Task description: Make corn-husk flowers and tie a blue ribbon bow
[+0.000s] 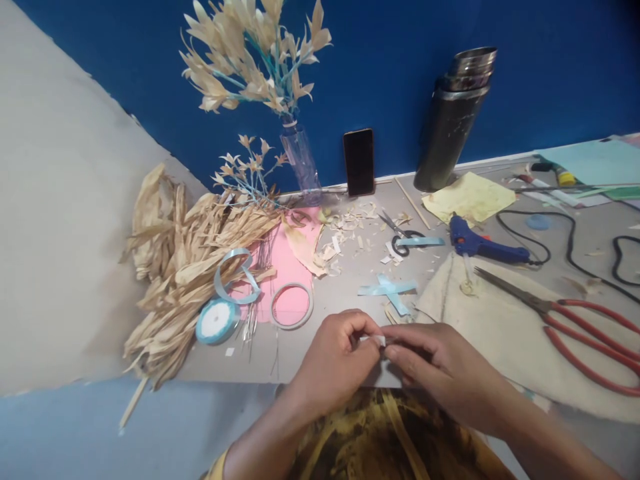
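Both hands meet at the table's front edge, fingertips almost touching. My left hand (345,353) is closed in a pinch on a small white piece (380,341), perhaps paper or tape; its far end is hidden by the fingers. From the other side, my right hand (430,360) pinches at the same spot, with thumb and forefinger closed; what it grips is too small to make out. Just beyond the hands lie crossed pieces of light blue ribbon (389,291). A roll of tape (292,305) rests to the left on pink paper (295,263).
Dried husks (185,260) and a ribbon spool (216,322) lie left. Behind stand a bottle of husk flowers (301,160), a phone (359,163) and a flask (450,127). At right are small scissors (403,239), a glue gun (483,245) and large red-handled scissors (565,310) on cloth.
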Demonstrator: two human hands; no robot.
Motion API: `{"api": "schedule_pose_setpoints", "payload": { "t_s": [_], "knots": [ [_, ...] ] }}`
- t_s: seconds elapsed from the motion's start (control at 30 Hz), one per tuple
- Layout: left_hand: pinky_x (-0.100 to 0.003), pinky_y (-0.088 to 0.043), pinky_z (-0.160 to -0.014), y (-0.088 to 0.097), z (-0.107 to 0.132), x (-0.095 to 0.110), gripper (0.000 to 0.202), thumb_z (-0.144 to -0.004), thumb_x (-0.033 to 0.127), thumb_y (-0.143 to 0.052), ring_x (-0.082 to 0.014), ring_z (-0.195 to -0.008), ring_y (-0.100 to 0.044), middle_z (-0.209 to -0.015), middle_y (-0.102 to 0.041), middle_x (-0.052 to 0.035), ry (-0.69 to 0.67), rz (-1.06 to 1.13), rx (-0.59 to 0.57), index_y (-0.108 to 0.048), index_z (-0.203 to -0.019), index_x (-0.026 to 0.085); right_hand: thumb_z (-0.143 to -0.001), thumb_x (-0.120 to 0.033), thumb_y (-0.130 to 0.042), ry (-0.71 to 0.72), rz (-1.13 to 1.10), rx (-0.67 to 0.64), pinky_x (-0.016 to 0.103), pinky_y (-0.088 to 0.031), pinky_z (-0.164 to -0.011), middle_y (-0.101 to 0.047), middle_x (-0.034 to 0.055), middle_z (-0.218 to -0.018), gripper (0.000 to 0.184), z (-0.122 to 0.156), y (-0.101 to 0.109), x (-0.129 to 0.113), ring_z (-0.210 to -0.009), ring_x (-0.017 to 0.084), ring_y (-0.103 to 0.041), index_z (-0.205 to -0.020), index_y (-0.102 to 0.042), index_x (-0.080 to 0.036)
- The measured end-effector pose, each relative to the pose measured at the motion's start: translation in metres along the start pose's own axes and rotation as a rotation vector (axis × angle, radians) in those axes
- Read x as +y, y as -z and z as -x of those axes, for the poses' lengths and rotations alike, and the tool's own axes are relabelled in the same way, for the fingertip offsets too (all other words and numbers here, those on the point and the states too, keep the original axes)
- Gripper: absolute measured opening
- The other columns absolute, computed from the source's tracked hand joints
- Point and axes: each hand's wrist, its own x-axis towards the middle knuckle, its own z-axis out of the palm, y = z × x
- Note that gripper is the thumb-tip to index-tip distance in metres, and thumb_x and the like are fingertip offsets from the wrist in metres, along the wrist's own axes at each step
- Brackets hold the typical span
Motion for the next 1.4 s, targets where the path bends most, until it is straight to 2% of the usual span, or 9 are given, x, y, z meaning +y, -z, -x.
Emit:
{"api": "schedule_pose_setpoints", "payload": {
  "t_s": [0.3,0.6,0.77,0.93,1.07,1.17,1.23,1.3,1.4],
  "knots": [
    [-0.027,-0.041,-0.065,-0.002,0.013,0.005,0.018,-0.081,0.020,-0.056,-0.0162,-0.069,-0.058,-0.073,-0.069,-0.0014,-0.067,-0.286,0.082,-0.072,-0.074,0.021,-0.102,-0.031,-0.041,0.114,0.141,0.082,0.023,-0.038,-0.055,-0.057,-0.0043,-0.055,0.039,0.002,-0.004,0.003,-0.052,0.012,-0.054,-0.074,-0.065,-0.021],
    [-0.022,-0.039,-0.049,0.003,0.020,0.003,0.029,-0.088,0.029,-0.056,-0.0127,-0.049,-0.053,-0.054,-0.059,0.0034,0.111,0.084,-0.066,-0.076,-0.108,0.019,-0.105,-0.035,-0.043,0.167,0.142,0.195,0.023,-0.043,-0.055,-0.063,-0.0027,-0.058,0.039,0.008,-0.001,0.008,-0.053,0.013,-0.060,-0.088,-0.076,-0.022],
    [-0.022,-0.037,-0.047,0.004,0.023,0.004,0.029,-0.091,0.026,-0.053,-0.0121,-0.048,-0.052,-0.058,-0.064,0.0022,0.075,0.038,-0.052,-0.079,-0.102,0.022,-0.105,-0.034,-0.042,0.165,0.149,0.176,0.024,-0.046,-0.058,-0.066,-0.0008,-0.061,0.039,0.009,-0.007,0.003,-0.056,0.015,-0.062,-0.092,-0.077,-0.024],
    [-0.024,-0.038,-0.051,0.023,0.019,0.000,0.022,-0.088,0.035,-0.062,-0.0141,-0.052,-0.054,-0.058,-0.065,0.0005,0.063,-0.176,0.216,-0.077,-0.082,0.020,-0.104,-0.034,-0.043,0.163,0.095,0.219,0.026,-0.048,-0.059,-0.066,-0.0005,-0.061,0.039,0.018,-0.006,0.001,-0.056,0.016,-0.064,-0.081,-0.073,-0.023],
    [-0.023,-0.035,-0.048,0.031,0.022,-0.002,0.023,-0.089,0.038,-0.061,-0.0121,-0.047,-0.046,-0.049,-0.051,0.0047,0.032,-0.069,0.444,-0.067,-0.076,0.020,-0.105,-0.034,-0.045,0.115,0.101,0.285,0.026,-0.048,-0.057,-0.065,-0.0013,-0.057,0.042,0.025,-0.004,0.004,-0.053,0.015,-0.064,-0.069,-0.064,-0.023],
    [-0.023,-0.033,-0.048,0.015,0.029,0.000,0.027,-0.086,0.037,-0.065,-0.0108,-0.049,-0.044,-0.053,-0.051,0.0031,-0.067,0.020,0.260,-0.064,-0.067,0.018,-0.102,-0.028,-0.048,0.203,0.228,0.377,0.026,-0.050,-0.059,-0.073,0.0013,-0.066,0.033,0.022,-0.010,0.008,-0.059,0.017,-0.069,-0.079,-0.070,-0.022],
    [-0.023,-0.034,-0.050,0.000,0.030,0.001,0.016,-0.079,0.033,-0.074,-0.0106,-0.053,-0.045,-0.061,-0.055,0.0022,-0.103,0.030,0.119,-0.070,-0.078,0.017,-0.100,-0.023,-0.050,0.295,0.292,0.441,0.027,-0.054,-0.069,-0.079,0.0050,-0.082,0.027,0.018,-0.015,0.010,-0.072,0.020,-0.074,-0.091,-0.075,-0.021],
    [-0.023,-0.036,-0.054,-0.011,0.027,0.001,0.011,-0.077,0.027,-0.075,-0.0110,-0.058,-0.047,-0.069,-0.057,0.0005,-0.139,-0.006,0.095,-0.072,-0.081,0.017,-0.099,-0.020,-0.050,0.353,0.295,0.447,0.028,-0.056,-0.076,-0.081,0.0069,-0.094,0.027,0.015,-0.019,0.011,-0.082,0.021,-0.076,-0.099,-0.077,-0.021],
    [-0.024,-0.038,-0.060,-0.014,0.019,-0.001,0.013,-0.084,0.022,-0.065,-0.0127,-0.065,-0.052,-0.074,-0.059,-0.0022,-0.155,0.026,0.124,-0.070,-0.073,0.017,-0.100,-0.026,-0.051,0.264,0.186,0.389,0.027,-0.056,-0.066,-0.078,0.0048,-0.080,0.029,0.015,-0.019,0.011,-0.068,0.019,-0.072,-0.099,-0.079,-0.023]
  ]
}}
